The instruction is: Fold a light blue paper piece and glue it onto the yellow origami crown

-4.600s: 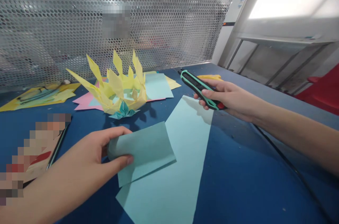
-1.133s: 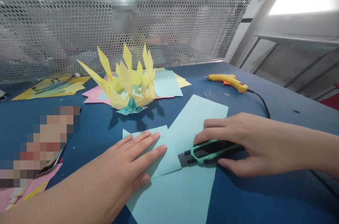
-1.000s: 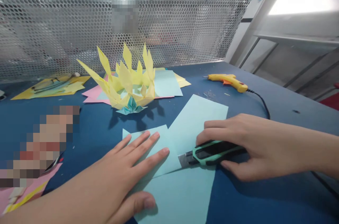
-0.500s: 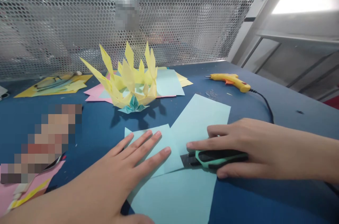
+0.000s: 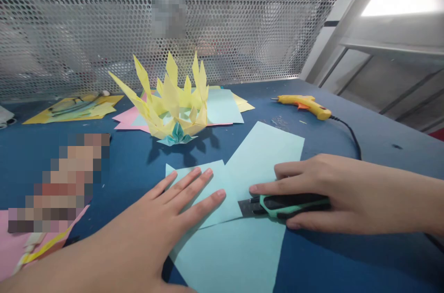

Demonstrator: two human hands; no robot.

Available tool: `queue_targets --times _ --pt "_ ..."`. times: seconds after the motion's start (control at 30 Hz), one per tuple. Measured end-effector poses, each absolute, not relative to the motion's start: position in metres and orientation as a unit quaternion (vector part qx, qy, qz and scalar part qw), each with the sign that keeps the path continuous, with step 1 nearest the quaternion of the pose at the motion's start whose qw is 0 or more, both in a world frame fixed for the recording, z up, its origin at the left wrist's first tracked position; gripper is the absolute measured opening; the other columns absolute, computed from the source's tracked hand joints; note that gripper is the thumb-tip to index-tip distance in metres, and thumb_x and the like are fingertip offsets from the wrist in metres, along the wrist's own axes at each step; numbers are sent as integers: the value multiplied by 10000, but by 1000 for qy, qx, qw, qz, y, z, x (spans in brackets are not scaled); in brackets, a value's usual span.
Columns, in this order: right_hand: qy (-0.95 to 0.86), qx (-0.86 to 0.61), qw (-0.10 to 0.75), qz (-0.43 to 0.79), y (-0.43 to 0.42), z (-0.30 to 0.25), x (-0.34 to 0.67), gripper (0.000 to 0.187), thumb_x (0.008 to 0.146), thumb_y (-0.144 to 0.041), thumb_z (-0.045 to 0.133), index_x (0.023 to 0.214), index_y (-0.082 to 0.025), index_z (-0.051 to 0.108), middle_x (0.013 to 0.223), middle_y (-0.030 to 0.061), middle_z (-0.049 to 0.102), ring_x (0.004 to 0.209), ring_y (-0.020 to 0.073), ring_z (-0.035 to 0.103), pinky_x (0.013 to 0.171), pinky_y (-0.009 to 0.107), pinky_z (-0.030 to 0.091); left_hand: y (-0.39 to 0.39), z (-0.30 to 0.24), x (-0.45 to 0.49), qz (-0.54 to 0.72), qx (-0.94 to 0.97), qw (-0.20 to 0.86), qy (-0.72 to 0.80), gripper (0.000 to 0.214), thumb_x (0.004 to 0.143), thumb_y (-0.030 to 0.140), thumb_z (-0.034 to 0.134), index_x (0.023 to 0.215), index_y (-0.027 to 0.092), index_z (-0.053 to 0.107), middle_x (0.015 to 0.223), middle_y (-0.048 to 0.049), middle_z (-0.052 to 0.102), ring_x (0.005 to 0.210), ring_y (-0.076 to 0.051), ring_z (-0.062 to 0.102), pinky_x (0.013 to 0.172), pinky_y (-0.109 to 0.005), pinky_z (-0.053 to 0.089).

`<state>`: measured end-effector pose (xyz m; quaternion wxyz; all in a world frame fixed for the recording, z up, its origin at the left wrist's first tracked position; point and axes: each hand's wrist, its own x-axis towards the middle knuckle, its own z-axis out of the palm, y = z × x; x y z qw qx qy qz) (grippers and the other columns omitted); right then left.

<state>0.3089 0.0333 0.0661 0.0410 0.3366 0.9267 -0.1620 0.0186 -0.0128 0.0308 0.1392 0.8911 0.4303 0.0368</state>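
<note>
My left hand (image 5: 173, 219) lies flat with fingers spread, pressing on a light blue sheet of paper (image 5: 239, 251). In my right hand (image 5: 326, 196) is a utility knife (image 5: 294, 203) with a green and black handle. Its dark blade points left and rests at the edge of a folded flap of the blue paper, between my two hands. A slit or gap runs left from the blade toward my left fingers. Part of the handle is hidden under my right hand.
A yellow paper crown (image 5: 169, 103) with a teal paper flower (image 5: 177, 135) stands behind the blue paper. A yellow glue gun (image 5: 305, 104) lies back right, its cord trailing toward me. Yellow sheets (image 5: 38, 112) are back left, pink paper (image 5: 21, 256) front left. Perforated metal (image 5: 225, 15) borders the back.
The knife and my right hand have shifted slightly right relative to the paper's flap. The whole view has also moved a little. My left hand stays pressed on the paper.
</note>
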Motion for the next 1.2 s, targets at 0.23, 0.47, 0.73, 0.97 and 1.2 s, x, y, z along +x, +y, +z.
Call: queue_targets --times 0.23,0.47,0.73,0.97,1.2 --pt "917 326 70 -216 33 70 309 468 891 -352 552 1356 -318 509 906 46 641 751 192 647 662 285 473 -10 38 10 -14 892 175 416 884 697 680 620 1443 415 228 1556 -34 220 1397 -394 196 1019 -578 388" --pt "910 341 66 -225 31 70 305 444 898 -401 541 1337 -335 526 894 43 636 740 192 637 650 286 468 -3 53 14 -104 881 216 408 919 706 749 539 1431 436 70 1543 -26 10 1363 -440 74 958 -724 301" --pt "911 347 62 -215 24 68 302 455 911 -413 518 1357 -324 507 934 54 639 732 194 643 644 294 473 -6 48 13 -102 882 214 407 893 721 745 525 1431 450 70 1547 -12 9 1368 -427 81 967 -713 294" --pt "917 332 57 -213 28 68 305 441 914 -388 518 1351 -333 510 911 45 639 724 184 633 645 283 464 -7 49 11 -89 888 208 400 905 711 740 544 1435 446 87 1550 -12 29 1368 -426 97 984 -704 281" --pt "920 326 58 -209 27 69 303 428 919 -382 507 1345 -343 512 905 37 644 726 185 638 651 293 479 -1 50 17 -107 875 230 412 916 694 767 529 1431 461 78 1552 1 2 1375 -425 59 983 -716 260"
